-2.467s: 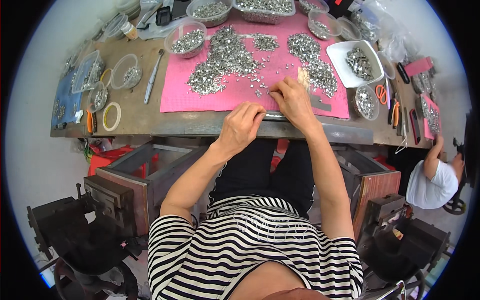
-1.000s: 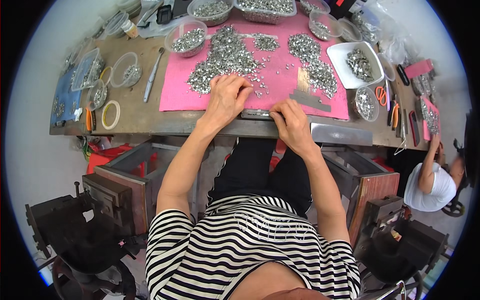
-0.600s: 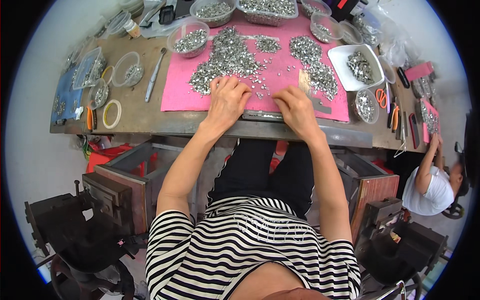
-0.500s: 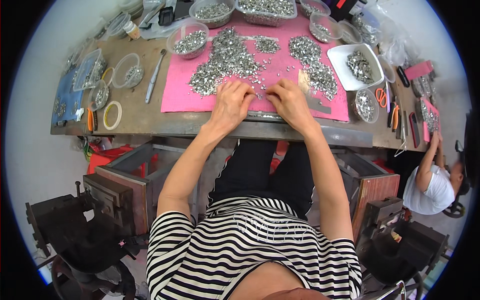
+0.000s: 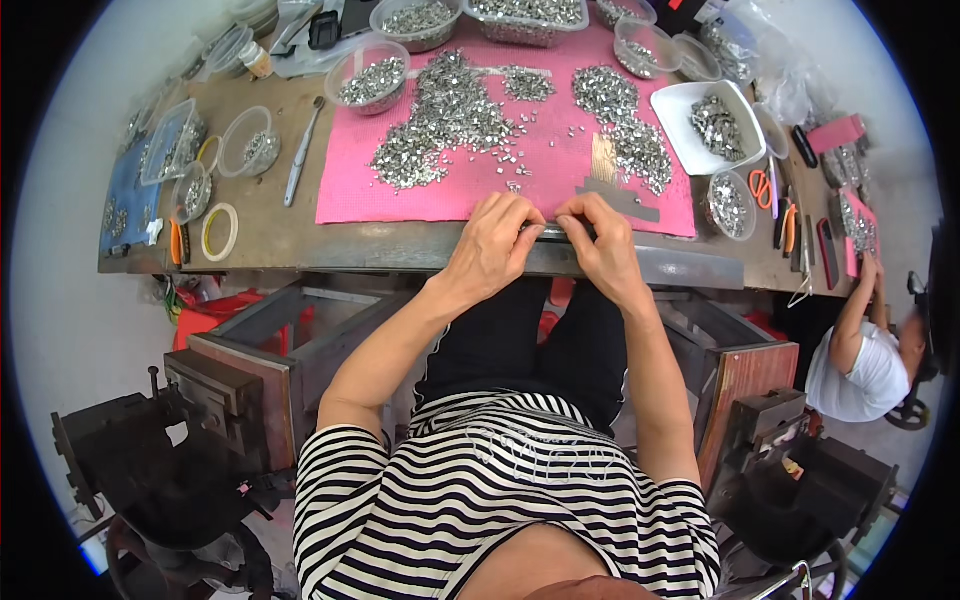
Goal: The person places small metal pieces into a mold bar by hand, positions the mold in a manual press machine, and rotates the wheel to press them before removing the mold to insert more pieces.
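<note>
My left hand (image 5: pixel 492 245) and my right hand (image 5: pixel 604 248) meet at the bench's front edge, thumbs and fingertips pinched close to each other. Whatever lies between the fingertips is too small to make out. Just under them runs a metal strip (image 5: pixel 660 269) along the edge. Beyond my fingers, a pink mat (image 5: pixel 350 203) bears a large heap of small shiny metal pieces (image 5: pixel 445 120). A second heap of such pieces (image 5: pixel 640 150) lies at the mat's right, beside a grey flat strip (image 5: pixel 622 203). Several loose pieces are scattered between the heaps.
Clear tubs (image 5: pixel 370 78) of metal pieces line the back, and a white tray (image 5: pixel 677 140) stands at the right. A grey-handled brush-like tool (image 5: pixel 302 160) and a tape roll (image 5: pixel 220 233) lie left; orange scissors (image 5: pixel 761 190) lie right. A co-worker (image 5: pixel 862 365) sits far right.
Both hands have drawn back from the loose pieces on the mat to the bench's front edge. They have shifted slightly right, and their fingertips have come closer together.
</note>
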Available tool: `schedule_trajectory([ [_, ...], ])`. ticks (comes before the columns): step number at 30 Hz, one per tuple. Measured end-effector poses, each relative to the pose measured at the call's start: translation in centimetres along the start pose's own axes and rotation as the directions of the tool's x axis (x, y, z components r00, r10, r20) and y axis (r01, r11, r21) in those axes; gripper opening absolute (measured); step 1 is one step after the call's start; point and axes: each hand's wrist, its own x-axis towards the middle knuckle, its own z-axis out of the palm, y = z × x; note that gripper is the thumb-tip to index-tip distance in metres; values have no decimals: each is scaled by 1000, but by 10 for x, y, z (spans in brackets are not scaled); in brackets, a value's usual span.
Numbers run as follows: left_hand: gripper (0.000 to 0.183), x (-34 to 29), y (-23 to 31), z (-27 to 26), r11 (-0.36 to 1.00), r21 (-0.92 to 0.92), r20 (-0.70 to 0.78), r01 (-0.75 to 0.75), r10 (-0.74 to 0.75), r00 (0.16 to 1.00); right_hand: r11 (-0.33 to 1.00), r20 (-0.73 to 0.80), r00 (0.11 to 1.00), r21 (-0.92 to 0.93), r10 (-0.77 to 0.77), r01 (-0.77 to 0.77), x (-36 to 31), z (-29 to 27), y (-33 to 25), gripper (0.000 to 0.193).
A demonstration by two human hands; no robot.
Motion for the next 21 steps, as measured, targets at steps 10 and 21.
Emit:
schedule_trajectory([
  [10, 13, 2, 13, 0, 975, 201, 16, -98, 97, 995, 987, -81, 984, -32, -162, 160, -11, 9, 8, 11],
  [21, 13, 6, -4, -3, 997, -50, 61, -59, 62, 996, 989, -71, 987, -43, -147, 144, -12, 10, 9, 11],
])
